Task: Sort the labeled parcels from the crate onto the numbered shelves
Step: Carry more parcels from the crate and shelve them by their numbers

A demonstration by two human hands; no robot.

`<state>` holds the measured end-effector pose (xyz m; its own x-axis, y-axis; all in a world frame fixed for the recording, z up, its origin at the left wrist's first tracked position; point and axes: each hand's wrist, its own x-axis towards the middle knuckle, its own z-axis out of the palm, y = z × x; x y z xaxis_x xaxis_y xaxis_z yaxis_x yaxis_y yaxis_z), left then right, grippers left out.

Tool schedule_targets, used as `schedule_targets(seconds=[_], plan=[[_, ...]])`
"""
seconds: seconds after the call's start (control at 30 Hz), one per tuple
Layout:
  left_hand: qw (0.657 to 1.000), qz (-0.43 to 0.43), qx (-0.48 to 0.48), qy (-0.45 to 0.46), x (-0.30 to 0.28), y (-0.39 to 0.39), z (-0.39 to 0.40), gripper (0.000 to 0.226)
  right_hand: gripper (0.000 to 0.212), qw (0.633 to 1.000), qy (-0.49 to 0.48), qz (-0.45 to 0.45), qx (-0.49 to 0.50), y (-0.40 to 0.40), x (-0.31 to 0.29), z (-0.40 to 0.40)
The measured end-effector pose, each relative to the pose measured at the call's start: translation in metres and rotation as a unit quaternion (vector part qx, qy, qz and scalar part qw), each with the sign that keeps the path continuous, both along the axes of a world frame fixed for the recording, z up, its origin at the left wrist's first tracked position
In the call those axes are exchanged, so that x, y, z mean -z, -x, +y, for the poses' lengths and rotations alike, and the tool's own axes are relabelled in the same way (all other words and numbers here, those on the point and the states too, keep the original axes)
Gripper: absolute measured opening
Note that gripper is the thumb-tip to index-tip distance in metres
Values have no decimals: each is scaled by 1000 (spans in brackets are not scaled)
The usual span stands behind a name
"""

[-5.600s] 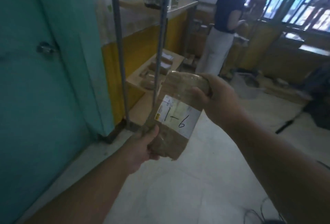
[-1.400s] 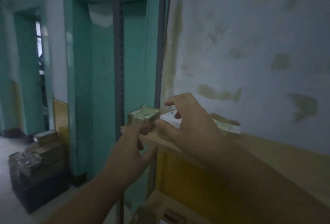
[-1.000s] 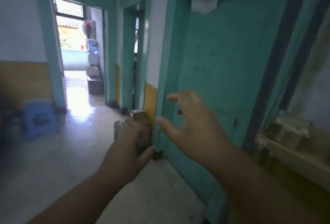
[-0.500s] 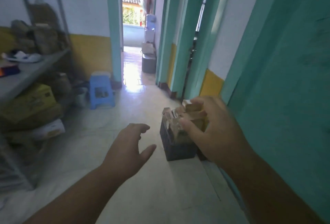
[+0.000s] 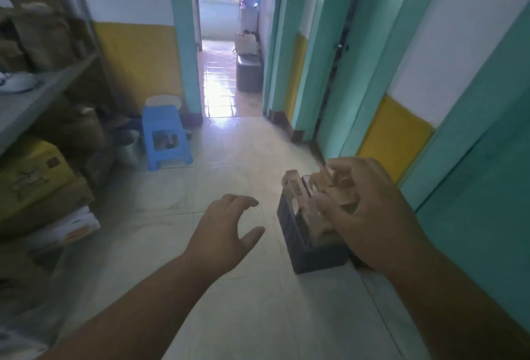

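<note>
A dark crate [image 5: 298,242] stands on the floor beside the teal wall, filled with several brown taped parcels [image 5: 295,187]. My right hand [image 5: 364,213] is raised in front of the crate, fingers spread and curled, holding nothing; it hides part of the parcels. My left hand [image 5: 226,230] hovers to the left of the crate, palm down, fingers apart and empty. Both hands are above the floor, short of the crate.
A grey shelf rack [image 5: 43,87] with brown packages and yellow boxes [image 5: 31,176] lines the left side. A blue plastic stool [image 5: 165,136] stands by the wall ahead. A doorway [image 5: 223,44] leads to a bright corridor. Teal door frames [image 5: 329,58] run along the right.
I set the 1-6 parcel on a shelf, then turned away from it. My view has swung toward the corridor and closer to the crate; both hands stay empty.
</note>
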<state>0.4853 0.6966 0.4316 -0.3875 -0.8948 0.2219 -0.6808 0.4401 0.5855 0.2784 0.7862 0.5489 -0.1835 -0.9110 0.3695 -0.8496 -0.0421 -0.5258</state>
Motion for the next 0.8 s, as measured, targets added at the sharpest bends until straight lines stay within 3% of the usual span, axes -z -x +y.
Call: schedule_targets(seconds=[0.27, 0.53, 0.8], plan=[[986, -48, 152, -50, 18, 138, -162, 51, 51, 986, -47, 4, 159, 98, 17, -98], [970, -74, 198, -121, 55, 267, -293, 45, 50, 975, -15, -37, 220, 216, 61, -218], [935, -134, 285, -161, 101, 353, -422, 46, 47, 953, -60, -49, 292, 274, 109, -338]])
